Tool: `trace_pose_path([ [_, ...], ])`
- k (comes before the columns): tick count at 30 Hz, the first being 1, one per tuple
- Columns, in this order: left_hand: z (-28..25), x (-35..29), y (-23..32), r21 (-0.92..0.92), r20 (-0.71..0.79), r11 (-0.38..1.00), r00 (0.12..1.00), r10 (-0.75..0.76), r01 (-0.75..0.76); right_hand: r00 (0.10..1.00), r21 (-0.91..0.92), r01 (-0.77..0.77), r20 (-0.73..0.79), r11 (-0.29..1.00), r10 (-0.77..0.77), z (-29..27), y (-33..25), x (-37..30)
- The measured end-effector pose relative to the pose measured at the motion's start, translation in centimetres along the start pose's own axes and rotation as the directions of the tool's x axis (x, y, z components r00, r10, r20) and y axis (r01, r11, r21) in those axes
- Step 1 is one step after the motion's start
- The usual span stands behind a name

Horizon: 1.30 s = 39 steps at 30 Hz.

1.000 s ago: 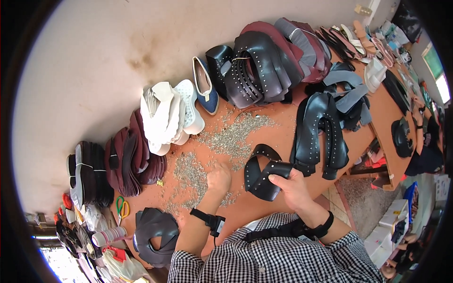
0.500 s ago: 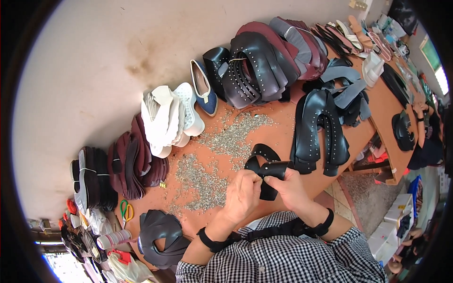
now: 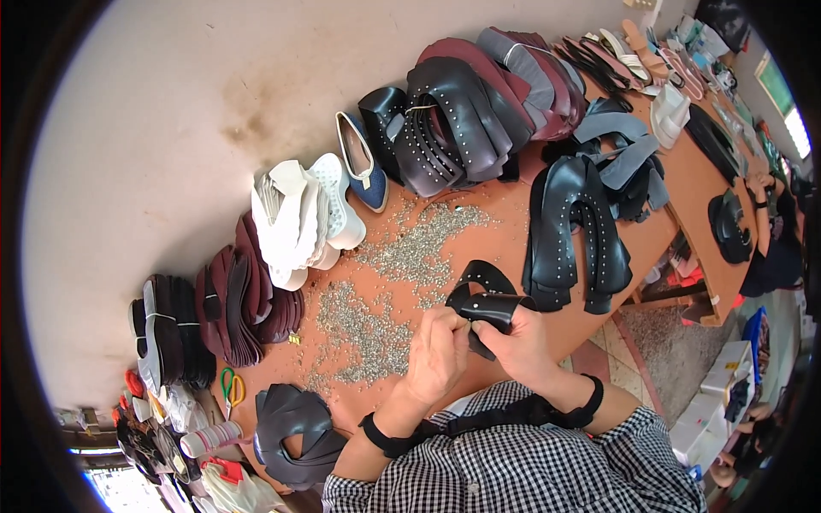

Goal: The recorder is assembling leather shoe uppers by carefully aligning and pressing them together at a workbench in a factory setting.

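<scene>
Beside a stained pale wall [image 3: 171, 128], an orange-brown worktop [image 3: 500, 248] carried loose silvery studs [image 3: 368, 333], with a blue shoe [image 3: 371, 186] and stacked black pieces [image 3: 470, 120] behind them. A second earlier, the left hand [image 3: 436, 352] was down at the studs; now it had met the right hand [image 3: 520, 344] at a black strap [image 3: 503, 309], suggesting that the work had passed from the pile to the piece itself. The right hand gripped the strap; the left was closed, fingertips against it, though whether they pinched a stud could not be told. Near the worktop's front edge, the strap's near band ran lengthwise left to right, its loop arching away from the wearer.
</scene>
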<state>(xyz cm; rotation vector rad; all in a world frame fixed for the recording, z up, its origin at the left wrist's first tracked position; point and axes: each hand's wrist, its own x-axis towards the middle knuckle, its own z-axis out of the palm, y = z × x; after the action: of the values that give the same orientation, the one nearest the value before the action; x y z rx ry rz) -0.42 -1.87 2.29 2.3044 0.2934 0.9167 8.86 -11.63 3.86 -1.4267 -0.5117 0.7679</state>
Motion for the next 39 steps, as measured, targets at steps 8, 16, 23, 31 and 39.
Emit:
trace_pose_path([
  [8, 0.0, 0.1, 0.0, 0.006, -0.001, 1.000, 1.000, -0.016, 0.016, 0.999, -0.077, 0.053, 0.010, 0.996, -0.052, 0.1, 0.2, 0.2],
  [16, -0.1, 0.2, 0.1, -0.048, -0.042, 0.997, 0.997, -0.059, 0.057, 1.000, 0.003, 0.010, -0.001, 1.000, -0.009, 0.4, -0.1, 0.2],
  [23, -0.2, 0.2, -0.1, -0.019, 0.000, 0.999, 0.999, -0.047, 0.047, 1.000, -0.063, 0.029, 0.012, 0.998, -0.028, 0.3, 0.5, 0.2],
  [31, -0.3, 0.3, -0.3, -0.087, -0.017, 0.989, 0.993, -0.120, 0.118, 0.998, -0.140, 0.064, -0.009, 0.988, -0.066, 0.3, 0.6, 0.0],
  [39, -0.7, 0.0, -0.5, -0.461, 0.131, 0.759, 0.881, -0.454, 0.459, 0.993, -0.138, 0.118, 0.033, 0.983, -0.114, 0.3, 0.5, 0.0],
])
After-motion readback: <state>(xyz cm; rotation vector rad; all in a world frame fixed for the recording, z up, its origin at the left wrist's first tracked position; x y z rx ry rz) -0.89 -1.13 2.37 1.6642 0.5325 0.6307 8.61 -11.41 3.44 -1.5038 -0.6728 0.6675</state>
